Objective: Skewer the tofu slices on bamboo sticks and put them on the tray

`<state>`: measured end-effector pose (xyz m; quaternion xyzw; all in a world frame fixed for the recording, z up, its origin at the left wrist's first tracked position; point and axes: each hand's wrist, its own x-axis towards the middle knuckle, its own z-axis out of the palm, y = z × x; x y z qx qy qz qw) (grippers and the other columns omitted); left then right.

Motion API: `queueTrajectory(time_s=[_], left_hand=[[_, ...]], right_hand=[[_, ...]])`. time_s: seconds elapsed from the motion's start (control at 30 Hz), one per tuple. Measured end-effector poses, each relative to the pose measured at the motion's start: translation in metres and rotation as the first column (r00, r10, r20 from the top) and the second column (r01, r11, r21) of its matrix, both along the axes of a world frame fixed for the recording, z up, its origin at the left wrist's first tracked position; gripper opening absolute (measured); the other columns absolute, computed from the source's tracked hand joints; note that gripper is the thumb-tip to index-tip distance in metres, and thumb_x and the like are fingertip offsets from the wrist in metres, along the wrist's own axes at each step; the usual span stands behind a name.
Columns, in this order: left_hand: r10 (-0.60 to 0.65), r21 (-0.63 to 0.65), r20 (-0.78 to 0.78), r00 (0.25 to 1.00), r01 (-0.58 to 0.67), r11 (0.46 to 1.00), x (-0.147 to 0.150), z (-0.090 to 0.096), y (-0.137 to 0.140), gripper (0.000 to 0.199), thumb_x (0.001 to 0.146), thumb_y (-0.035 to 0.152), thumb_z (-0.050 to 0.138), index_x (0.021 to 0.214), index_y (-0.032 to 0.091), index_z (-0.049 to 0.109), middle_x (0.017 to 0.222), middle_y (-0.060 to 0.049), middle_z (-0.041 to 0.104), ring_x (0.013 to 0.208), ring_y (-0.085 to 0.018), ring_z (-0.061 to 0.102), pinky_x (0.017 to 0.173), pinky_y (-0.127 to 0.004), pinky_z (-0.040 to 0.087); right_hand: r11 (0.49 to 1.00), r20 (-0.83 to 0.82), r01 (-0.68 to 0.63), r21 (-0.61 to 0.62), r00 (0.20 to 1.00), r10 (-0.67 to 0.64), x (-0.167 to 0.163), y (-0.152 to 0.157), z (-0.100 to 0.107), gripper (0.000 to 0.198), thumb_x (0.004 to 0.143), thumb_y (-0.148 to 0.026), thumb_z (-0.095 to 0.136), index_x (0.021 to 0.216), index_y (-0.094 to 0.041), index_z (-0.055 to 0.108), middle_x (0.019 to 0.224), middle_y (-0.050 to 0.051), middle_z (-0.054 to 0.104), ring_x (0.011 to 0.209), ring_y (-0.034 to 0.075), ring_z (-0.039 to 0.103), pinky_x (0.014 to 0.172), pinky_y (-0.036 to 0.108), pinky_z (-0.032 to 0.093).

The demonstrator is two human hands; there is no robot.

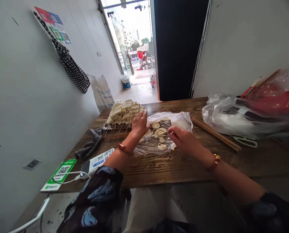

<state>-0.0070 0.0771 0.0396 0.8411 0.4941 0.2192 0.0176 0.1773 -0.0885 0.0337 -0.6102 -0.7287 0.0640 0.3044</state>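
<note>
Nearest the camera, at near left, a dark sleeve with pale blue motifs (pixel 102 197), and at near right a second dark sleeve (pixel 265 210), blurred. Beyond the sleeves, bare forearms over the brown wooden counter (pixel 154 173), with a reddish bangle (pixel 124 148) on the left wrist and a gold-coloured bracelet (pixel 215 160) on the right.

Left grip (pixel 139 122) bent at the right edge of the skewered stack (pixel 122 110), partly in front of it; impossible to tell from this angle whether wide, narrow or closed on anything. Right grip (pixel 179 137) narrow, with thumb and fingers curled close together above the right side of a clear plastic sheet (pixel 144 149); impossible to make out anything pinched between them.

Between the two grips, loose pale slices (pixel 162 146) scattered on the sheet, with a white plastic bag (pixel 182 121) just beyond to the far right. To the left, the stack in layers on a tray (pixel 105 127), with thin sticks pointing nearward. Farther left, a crumpled grey cloth (pixel 92 144); nearer, a white-and-blue device (pixel 98 161) with a white cable (pixel 62 183), beside a green card (pixel 62 173).

To the right, a bundle of bare sticks (pixel 216 133), pale-green handles (pixel 246 141) near its close end, and bunched clear plastic (pixel 231 119). Far off, past the counter, a bright doorway (pixel 138 51) and a bucket (pixel 125 81).
</note>
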Motion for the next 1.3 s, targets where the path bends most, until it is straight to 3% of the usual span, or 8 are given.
queueTrajectory(time_s=[0.17,0.33,0.5,0.6,0.77,0.93,1.1,1.3], left_hand=[[0.082,-0.347,0.277,0.957,0.02,0.938,0.003,0.003,0.02,0.015,0.063,0.016,0.071,0.074,0.016,0.061,0.093,-0.017,0.067,0.114,-0.035,0.053,0.095,-0.043,0.038],[0.127,-0.476,0.534,0.836,0.174,0.862,0.003,0.024,0.022,0.01,0.083,0.027,0.052,0.079,0.02,0.047,0.07,-0.004,0.064,0.07,-0.018,0.064,0.066,-0.031,0.049],[0.173,-0.483,0.742,0.648,0.336,0.808,0.016,0.035,0.013,0.015,0.085,0.03,0.048,0.079,0.021,0.039,0.051,0.009,0.038,0.039,-0.006,0.038,0.044,-0.018,0.035],[0.176,-0.496,0.781,0.599,0.425,0.757,0.023,0.041,0.007,0.018,0.084,0.034,0.053,0.079,0.019,0.044,0.049,0.011,0.029,0.036,-0.004,0.024,0.038,-0.017,0.022],[0.174,-0.484,0.831,0.528,0.533,0.694,0.02,0.05,0.004,0.028,0.074,0.04,0.068,0.077,0.017,0.051,0.048,0.011,0.033,0.037,-0.002,0.024,0.038,-0.018,0.017],[0.024,-0.458,0.752,0.658,0.497,0.737,0.003,0.058,0.006,0.039,0.069,0.048,0.072,0.084,0.015,0.058,0.057,0.007,0.048,0.045,-0.004,0.035,0.045,-0.02,0.026],[-0.129,-0.356,0.306,0.943,0.239,0.903,-0.004,0.061,0.014,0.042,0.055,0.038,0.082,0.085,0.013,0.065,0.071,-0.002,0.062,0.07,-0.017,0.055,0.065,-0.027,0.042],[-0.079,-0.234,0.156,0.985,0.114,0.966,0.0,0.06,0.025,0.012,0.064,0.02,0.069,0.06,0.017,0.058,0.069,-0.007,0.062,0.086,-0.026,0.061,0.079,-0.033,0.043]], right_hand=[[0.996,0.109,0.057,-0.074,0.993,-0.049,-0.002,0.063,0.008,0.035,0.092,-0.03,0.056,0.124,-0.017,0.059,0.115,0.011,0.065,0.1,0.021,0.061,0.083,0.028,0.043],[0.981,0.111,0.165,-0.101,0.982,-0.154,0.012,0.11,0.001,0.062,0.086,-0.033,0.064,0.142,-0.015,0.041,0.116,0.014,0.064,0.096,0.023,0.062,0.076,0.028,0.044],[0.974,0.117,0.193,-0.121,0.977,-0.179,0.013,0.132,-0.001,0.075,0.079,-0.034,0.071,0.146,-0.022,0.037,0.114,0.011,0.065,0.092,0.022,0.063,0.072,0.028,0.043],[0.97,0.098,0.212,-0.118,0.975,-0.201,0.011,0.142,-0.008,0.061,0.08,-0.034,0.069,0.136,-0.023,0.05,0.115,0.012,0.064,0.093,0.023,0.063,0.071,0.028,0.043],[0.975,-0.025,0.209,-0.069,0.977,-0.211,0.02,0.155,-0.012,0.02,0.087,-0.028,0.055,0.084,-0.018,0.072,0.096,0.01,0.068,0.087,0.02,0.062,0.069,0.027,0.041],[0.97,-0.27,0.24,0.026,0.936,-0.224,0.053,0.158,0.008,0.021,0.084,-0.032,0.055,0.074,-0.017,0.066,0.073,0.006,0.065,0.069,0.019,0.058,0.062,0.028,0.04],[0.963,-0.526,0.255,0.081,0.832,-0.176,0.07,0.149,0.033,0.027,0.084,-0.041,0.049,0.079,-0.017,0.062,0.068,0.003,0.062,0.06,0.016,0.053,0.054,0.027,0.042],[0.98,-0.76,0.156,0.122,0.65,-0.008,0.06,0.118,0.071,0.026,0.077,-0.045,0.059,0.079,-0.019,0.06,0.067,0.0,0.058,0.057,0.012,0.05,0.052,0.025,0.042]])
